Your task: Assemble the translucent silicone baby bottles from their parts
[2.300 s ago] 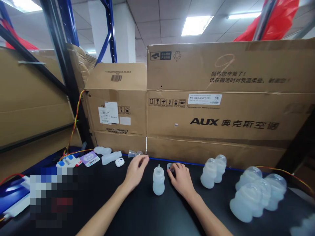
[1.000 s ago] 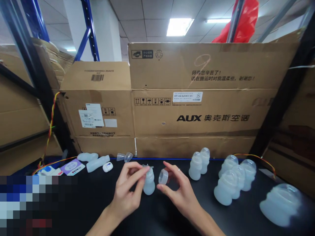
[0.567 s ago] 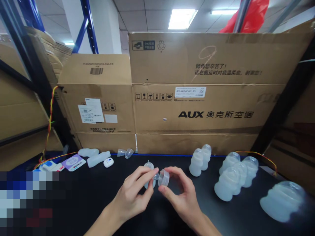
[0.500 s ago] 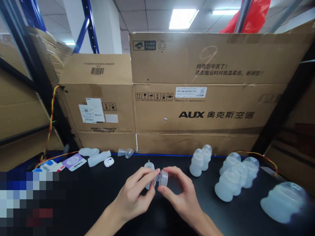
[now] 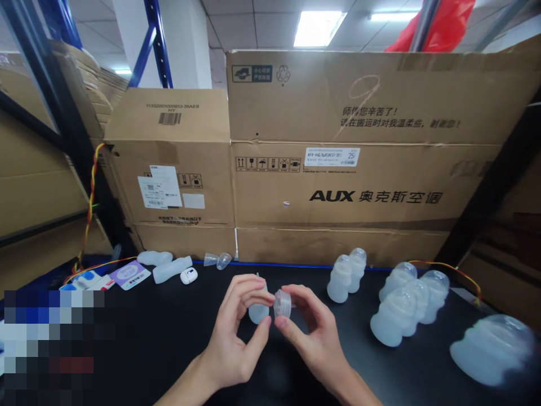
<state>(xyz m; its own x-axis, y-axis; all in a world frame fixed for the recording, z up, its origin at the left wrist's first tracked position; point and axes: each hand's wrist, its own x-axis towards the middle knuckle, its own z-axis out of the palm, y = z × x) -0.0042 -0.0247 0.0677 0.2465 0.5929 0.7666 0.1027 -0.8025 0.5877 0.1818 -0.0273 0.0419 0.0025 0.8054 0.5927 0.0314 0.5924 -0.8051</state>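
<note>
My right hand [image 5: 315, 338] pinches a small clear cap [image 5: 282, 303] between thumb and fingers, its opening turned toward my left. My left hand [image 5: 234, 344] curls beside it, index fingertip and thumb tip meeting the cap's left edge. Just behind the left fingers a small milky-white bottle [image 5: 257, 312] with a pointed tip stands on the black table [image 5: 177, 332]; I cannot tell whether the fingers touch it. Both hands hover low over the table's middle.
Two similar bottles [image 5: 346, 276] stand to the right, then a cluster of larger ones [image 5: 406, 307] and a blurred one [image 5: 492, 349]. Lying bottles [image 5: 171, 269], a white device [image 5: 189, 276] and clear cups [image 5: 217, 260] sit at back left. Cardboard boxes [image 5: 338, 197] wall the rear.
Both hands rose from the table: the right picked up the clear cap, the left left the bottle's top and came to the cap. The hands have closed together.
</note>
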